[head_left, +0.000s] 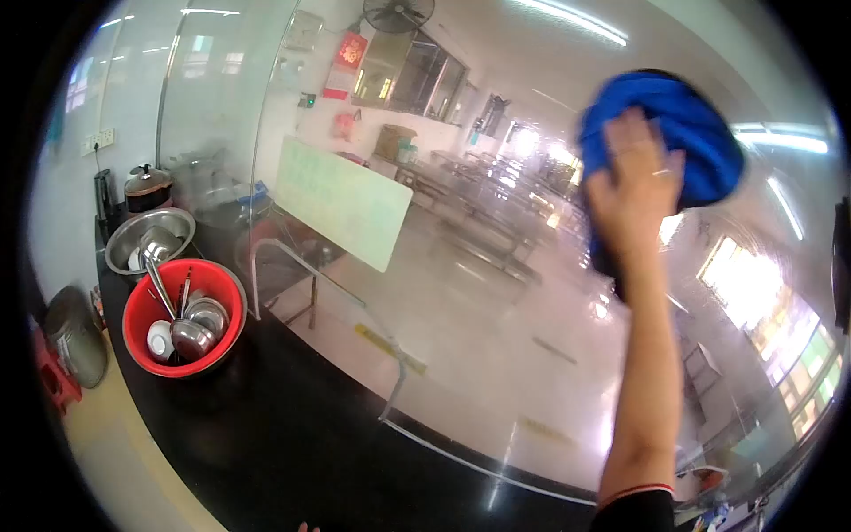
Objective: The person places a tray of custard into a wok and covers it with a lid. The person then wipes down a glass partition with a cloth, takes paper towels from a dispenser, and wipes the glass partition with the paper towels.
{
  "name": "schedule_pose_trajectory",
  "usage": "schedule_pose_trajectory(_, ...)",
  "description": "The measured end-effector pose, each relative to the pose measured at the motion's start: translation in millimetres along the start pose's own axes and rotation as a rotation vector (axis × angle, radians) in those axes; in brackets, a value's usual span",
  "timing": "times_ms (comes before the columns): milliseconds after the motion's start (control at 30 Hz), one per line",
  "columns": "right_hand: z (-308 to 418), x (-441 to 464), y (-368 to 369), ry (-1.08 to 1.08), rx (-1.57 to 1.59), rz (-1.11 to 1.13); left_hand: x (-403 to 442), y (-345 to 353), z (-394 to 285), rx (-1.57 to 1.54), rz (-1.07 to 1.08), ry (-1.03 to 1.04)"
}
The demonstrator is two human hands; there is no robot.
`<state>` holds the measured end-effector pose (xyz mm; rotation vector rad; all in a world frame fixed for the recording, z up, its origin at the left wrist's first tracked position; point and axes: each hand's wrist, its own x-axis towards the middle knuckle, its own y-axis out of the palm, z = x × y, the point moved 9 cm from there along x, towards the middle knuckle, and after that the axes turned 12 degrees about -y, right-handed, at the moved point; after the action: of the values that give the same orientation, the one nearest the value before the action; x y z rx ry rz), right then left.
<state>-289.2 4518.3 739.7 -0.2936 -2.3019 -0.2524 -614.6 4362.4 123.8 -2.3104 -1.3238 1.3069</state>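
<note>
My right hand (634, 182) is raised high at the right, pressing a blue cloth (705, 133) against a clear glass panel (496, 355). Its fingers lie over the cloth, which bunches around them; a dark part hangs below. Of my left hand (306, 528), only fingertips show at the bottom edge, low over the black counter (355, 443), and I cannot make out whether it holds anything. A pale green sheet (341, 204) is on the glass to the left.
On the counter's left stand a red basin (142, 332) with bowls and ladles, a metal basin (120, 248) and a lidded pot (147, 188). A grey hose-like line (390, 403) runs along the glass. Beyond it are tables (483, 239) and a wall fan (399, 11).
</note>
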Motion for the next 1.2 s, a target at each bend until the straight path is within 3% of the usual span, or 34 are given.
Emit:
schedule_pose_trajectory(33, 49, -4, 6, -0.060, 0.151, 0.065, 5, -6, 1, 0.005, 0.015, 0.006)
schedule_pose_trajectory(133, 179, -76, 44, -0.254, 0.386, 0.537, 21, -51, 5, 0.019, -0.279, 0.139)
schedule_pose_trajectory(167, 215, -103, 44, -0.320, 0.479, 0.678, 21, -59, 10, 0.022, -0.272, 0.145)
schedule_pose_trajectory(267, 317, -219, 44, -0.477, 0.829, 1.038, 13, -89, 24, 0.337, -0.456, 0.172)
schedule_pose_trajectory(300, 350, -270, 43, -0.573, 0.835, 1.025, 7, -94, 28, 0.335, -0.465, 0.174)
schedule_pose_trajectory(333, 377, -313, 37, -0.673, 0.867, 1.179, 3, -98, 39, 0.365, -0.425, 0.057)
schedule_pose_trajectory(367, 403, -362, 34, -0.641, 0.994, 1.189, 4, -104, 50, 0.394, -0.391, -0.059)
schedule_pose_trajectory(500, 417, -385, 6, -0.668, 1.052, 1.229, 10, -88, 87, 0.384, -0.244, -0.249)
schedule_pose_trajectory(567, 401, -365, 0, -0.537, 1.064, 0.992, 17, -82, 87, 0.441, -0.236, -0.283)
schedule_pose_trajectory(600, 393, -367, -1, -0.535, 1.064, 0.988, 20, -81, 90, 0.448, -0.205, -0.326)
schedule_pose_trajectory(667, 321, -329, 3, -0.279, 0.778, 0.990, 20, -73, 90, 0.441, -0.160, -0.376)
schedule_pose_trajectory(700, 274, -306, -1, -0.109, 0.693, 0.838, 18, -75, 84, 0.438, -0.152, -0.379)
schedule_pose_trajectory(733, 230, -300, 3, -0.039, 0.510, 0.934, 16, -79, 80, 0.441, -0.148, -0.384)
schedule_pose_trajectory(833, 88, -254, -43, 0.198, 0.179, 0.493, 16, -77, 78, 0.434, -0.131, -0.390)
schedule_pose_trajectory(933, -58, -284, -62, 0.562, -0.175, 0.234, 17, -80, 75, 0.442, -0.140, -0.390)
schedule_pose_trajectory(967, -97, -271, -76, 0.693, -0.131, 0.159, 18, -79, 75, 0.431, -0.142, -0.382)
schedule_pose_trajectory(1033, -158, -267, -89, 0.699, -0.279, -0.060, 17, -82, 73, 0.419, -0.135, -0.380)
schedule_pose_trajectory(1100, -203, -262, -78, 0.945, -0.479, 0.048, 19, -79, 70, 0.399, -0.115, -0.372)
schedule_pose_trajectory(1167, -240, -242, -58, 1.180, -0.385, 0.244, 21, -85, 71, 0.389, -0.124, -0.370)
schedule_pose_trajectory(1200, -242, -212, -52, 1.126, -0.384, 0.227, 24, -87, 72, 0.388, -0.126, -0.374)
